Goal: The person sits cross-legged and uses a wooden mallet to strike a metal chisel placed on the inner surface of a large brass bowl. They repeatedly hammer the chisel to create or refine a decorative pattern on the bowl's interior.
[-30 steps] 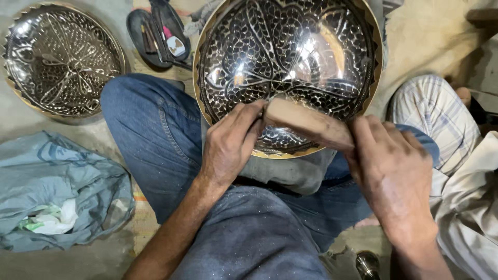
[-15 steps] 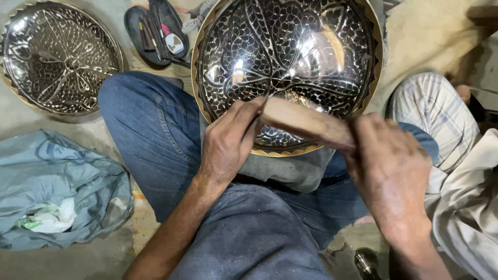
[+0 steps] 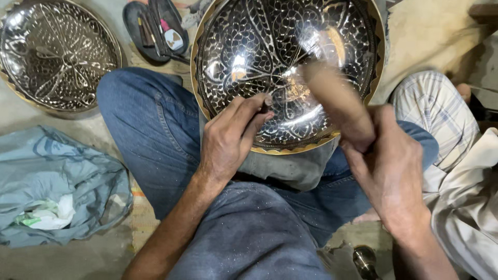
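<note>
Under both sets of fingers, a large engraved metal bowl (image 3: 259,57) leans on the person's lap, its dark patterned hollow facing up and its brass rim just below the left hand (image 3: 228,137). Left of those fingers, well apart on the floor, lies a second engraved bowl (image 3: 54,54), and below that a crumpled grey-blue cloth (image 3: 52,181) with a bit of white and green in its folds. Beyond the left fingertips, past the bowl's rim, a dark sandal (image 3: 155,28) rests on the floor. The right hand (image 3: 389,171) has its fingers wrapped tight around a wooden mallet (image 3: 337,103), blurred, whose head is over the bowl just right of the left fingertips. The left fingers are pressed together, pinching a small dark punch (image 3: 266,103) whose tip touches the bowl's inside near its middle.
</note>
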